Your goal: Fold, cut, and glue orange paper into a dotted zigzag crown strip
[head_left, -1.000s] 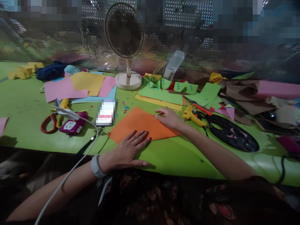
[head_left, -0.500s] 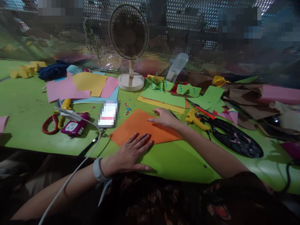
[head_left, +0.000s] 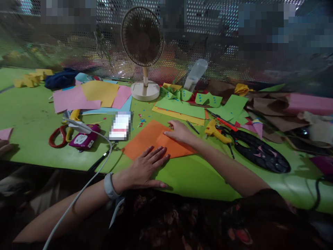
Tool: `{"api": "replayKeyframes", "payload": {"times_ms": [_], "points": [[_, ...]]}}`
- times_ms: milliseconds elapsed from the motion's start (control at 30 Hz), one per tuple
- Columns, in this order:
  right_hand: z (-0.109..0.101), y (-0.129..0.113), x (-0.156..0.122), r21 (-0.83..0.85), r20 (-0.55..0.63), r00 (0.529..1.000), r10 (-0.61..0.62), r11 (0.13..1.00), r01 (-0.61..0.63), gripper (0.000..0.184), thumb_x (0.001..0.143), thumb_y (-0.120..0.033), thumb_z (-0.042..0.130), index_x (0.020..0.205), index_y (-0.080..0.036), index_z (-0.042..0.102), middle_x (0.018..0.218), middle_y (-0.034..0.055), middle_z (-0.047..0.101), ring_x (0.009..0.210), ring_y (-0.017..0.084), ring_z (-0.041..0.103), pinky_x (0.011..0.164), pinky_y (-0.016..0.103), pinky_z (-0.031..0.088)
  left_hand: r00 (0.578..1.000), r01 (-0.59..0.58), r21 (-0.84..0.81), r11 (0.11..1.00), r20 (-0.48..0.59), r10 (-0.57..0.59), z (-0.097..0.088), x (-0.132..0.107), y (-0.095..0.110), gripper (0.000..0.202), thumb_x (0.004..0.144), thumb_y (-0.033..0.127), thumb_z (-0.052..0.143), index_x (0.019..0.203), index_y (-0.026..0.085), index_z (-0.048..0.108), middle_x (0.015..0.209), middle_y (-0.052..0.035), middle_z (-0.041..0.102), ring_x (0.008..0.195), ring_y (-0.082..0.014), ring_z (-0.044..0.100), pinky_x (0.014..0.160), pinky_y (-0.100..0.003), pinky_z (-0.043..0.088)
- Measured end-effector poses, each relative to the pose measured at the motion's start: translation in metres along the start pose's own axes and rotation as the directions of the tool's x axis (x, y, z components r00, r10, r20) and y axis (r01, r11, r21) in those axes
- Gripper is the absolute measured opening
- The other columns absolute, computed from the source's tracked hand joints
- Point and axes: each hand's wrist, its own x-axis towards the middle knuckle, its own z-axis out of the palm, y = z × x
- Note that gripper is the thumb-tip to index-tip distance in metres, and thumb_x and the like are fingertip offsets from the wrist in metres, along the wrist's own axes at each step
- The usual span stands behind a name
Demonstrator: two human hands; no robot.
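A sheet of orange paper (head_left: 140, 139) lies on the green table in front of me. My left hand (head_left: 147, 166) rests flat on its near edge, fingers stretched out and the thumb on the tabletop. With curled fingers, my right hand (head_left: 179, 132) grips the far right part of the sheet, which is bent over toward the left as a lighter flap. Part of the flap is hidden under that hand. Just beyond the right hand lies a thin dark pointed tool (head_left: 193, 127).
A phone (head_left: 120, 125), a purple power adapter (head_left: 83, 137) and red-handled scissors (head_left: 57, 137) lie left. A fan (head_left: 145, 92) stands behind. Right are a yellow glue gun (head_left: 217, 132) and a black tray (head_left: 262, 154). Another person's hand (head_left: 4, 147) shows at the left edge.
My right hand has drawn slightly left, and the orange sheet's right side has bent over further. My left hand stays put. Another person's hand has appeared at the left edge.
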Motion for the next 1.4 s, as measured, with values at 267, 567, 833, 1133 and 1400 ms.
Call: {"api": "replayKeyframes", "payload": {"times_ms": [267,567,833,1133,1400], "points": [[-0.006,0.002,0.006,0.121,0.039,0.995,0.089,0.988,-0.093,0.06,0.08,-0.04,0.069,0.131,-0.013,0.056,0.128,0.0163,0.064,0.111,0.026,0.065,0.091,0.034,0.05,1.0,0.005,-0.027,1.0,0.001,-0.005,-0.002,0.001,0.0,0.098,0.085,0.079,0.036,0.158,0.018,0.015,0.163,-0.0141,0.014,0.15,-0.0316,0.017,0.123,-0.049,0.009],[0.002,0.0,0.001,0.107,0.012,0.998,0.055,0.993,-0.056,0.05,0.082,-0.037,0.067,0.127,-0.015,0.059,0.118,0.015,0.069,0.103,0.026,0.068,0.085,0.033,0.052,0.999,-0.016,-0.012,1.0,-0.041,0.015,0.001,0.0,-0.001,0.096,0.085,0.078,0.037,0.158,0.02,0.014,0.163,-0.013,0.017,0.15,-0.0311,0.018,0.123,-0.048,0.01],[-0.007,0.005,0.011,0.146,0.034,0.994,0.108,0.983,-0.112,0.059,0.083,-0.053,0.065,0.125,-0.012,0.061,0.115,0.0157,0.07,0.095,0.025,0.069,0.079,0.032,0.051,0.998,-0.015,0.024,1.0,-0.056,0.017,0.003,-0.001,-0.001,0.096,0.085,0.078,0.036,0.158,0.02,0.012,0.163,-0.013,0.018,0.15,-0.0304,0.02,0.123,-0.047,0.011],[-0.007,0.0,0.002,0.029,0.002,0.999,0.053,0.998,-0.053,0.048,0.087,-0.044,0.062,0.125,-0.014,0.061,0.115,0.0153,0.07,0.101,0.026,0.067,0.084,0.032,0.049,0.999,-0.018,0.042,0.999,-0.029,0.02,0.003,0.0,-0.002,0.098,0.085,0.079,0.037,0.158,0.02,0.009,0.164,-0.0121,0.015,0.15,-0.0297,0.017,0.123,-0.048,0.009],[-0.013,0.015,0.009,0.322,0.165,0.983,0.074,0.939,-0.125,0.056,0.072,-0.048,0.076,0.116,-0.015,0.066,0.103,0.0095,0.074,0.09,0.023,0.068,0.076,0.031,0.052,1.0,-0.014,0.048,0.999,0.01,0.014,0.0,0.0,0.0,0.096,0.085,0.078,0.037,0.158,0.021,0.011,0.164,-0.0116,0.012,0.15,-0.031,0.017,0.123,-0.048,0.011]]}}
